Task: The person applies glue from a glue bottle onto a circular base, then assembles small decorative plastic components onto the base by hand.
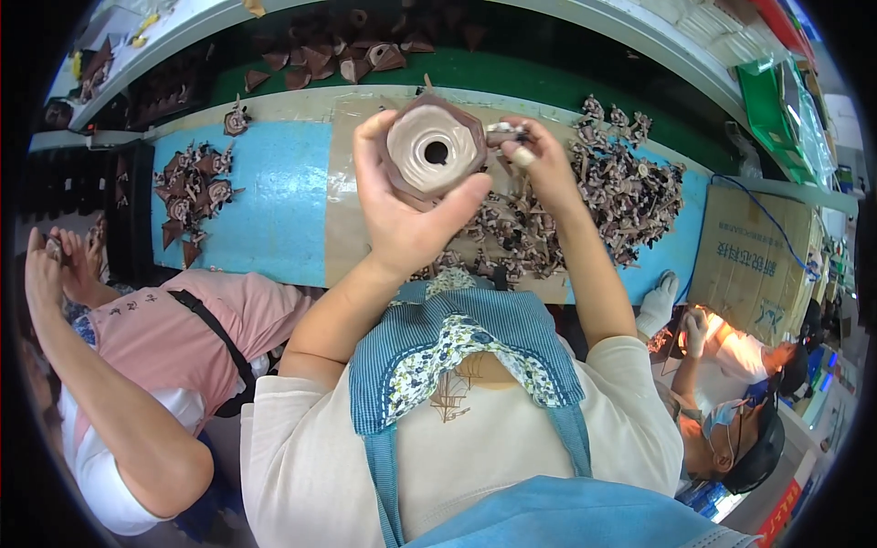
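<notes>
Landmark: the big heap of small brown figures [630, 192] on the blue worktop [274, 183]. Left of heap, lifted above worktop: faceted brown cup [437, 127], open end up, dark hole at its centre. Left hand [402, 219] clamped round its wall, thumb on near side. Right hand [546, 169], apart from left, pinches a small pale-and-dark piece [505, 135] just beside the rim; contact unclear. Smaller cluster [192, 192] far left of heap. Pointed brown pieces [320, 62] beyond it, leftward. Carton [749, 256] to its right.
</notes>
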The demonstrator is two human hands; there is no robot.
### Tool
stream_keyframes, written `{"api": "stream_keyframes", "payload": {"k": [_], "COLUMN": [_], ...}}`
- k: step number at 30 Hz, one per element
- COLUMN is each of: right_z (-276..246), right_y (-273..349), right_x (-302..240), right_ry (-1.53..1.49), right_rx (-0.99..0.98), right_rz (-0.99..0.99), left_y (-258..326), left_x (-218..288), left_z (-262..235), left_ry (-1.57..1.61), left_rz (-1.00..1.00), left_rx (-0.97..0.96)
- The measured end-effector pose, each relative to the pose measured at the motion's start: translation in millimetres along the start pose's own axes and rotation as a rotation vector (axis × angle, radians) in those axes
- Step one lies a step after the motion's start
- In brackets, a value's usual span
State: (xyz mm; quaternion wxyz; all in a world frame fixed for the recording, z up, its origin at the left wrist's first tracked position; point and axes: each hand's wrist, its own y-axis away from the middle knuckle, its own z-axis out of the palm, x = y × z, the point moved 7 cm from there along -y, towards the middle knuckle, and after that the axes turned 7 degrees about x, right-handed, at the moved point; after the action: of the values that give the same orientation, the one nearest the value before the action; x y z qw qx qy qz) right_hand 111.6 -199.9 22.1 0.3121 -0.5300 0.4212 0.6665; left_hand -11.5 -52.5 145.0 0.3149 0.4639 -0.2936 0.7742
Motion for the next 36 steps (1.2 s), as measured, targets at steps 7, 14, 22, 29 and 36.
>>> {"api": "stream_keyframes", "payload": {"k": [7, 14, 22, 29, 36], "right_z": [16, 25, 29, 27, 63], "right_y": [60, 83, 85, 91, 103], "right_x": [-72, -91, -104, -175, -205], "right_ry": [-0.507, -0.184, -0.058, 0.453, 0.920], "right_rx": [-0.301, -0.163, -0.164, -0.228, -0.414], "right_rz": [0.062, -0.186, -0.153, -0.528, -0.809], "left_y": [8, 10, 8, 8, 12], "left_x": [-14, -1, -2, -3, 3], "left_z": [9, 15, 10, 26, 43], "left_ry": [0.077, -0.258, -0.158, -0.223, -0.266], "left_rz": [-0.297, -0.209, -0.236, -0.229, -0.156], "left_rx": [-0.192, -0.185, -0.194, -0.471, -0.566]}}
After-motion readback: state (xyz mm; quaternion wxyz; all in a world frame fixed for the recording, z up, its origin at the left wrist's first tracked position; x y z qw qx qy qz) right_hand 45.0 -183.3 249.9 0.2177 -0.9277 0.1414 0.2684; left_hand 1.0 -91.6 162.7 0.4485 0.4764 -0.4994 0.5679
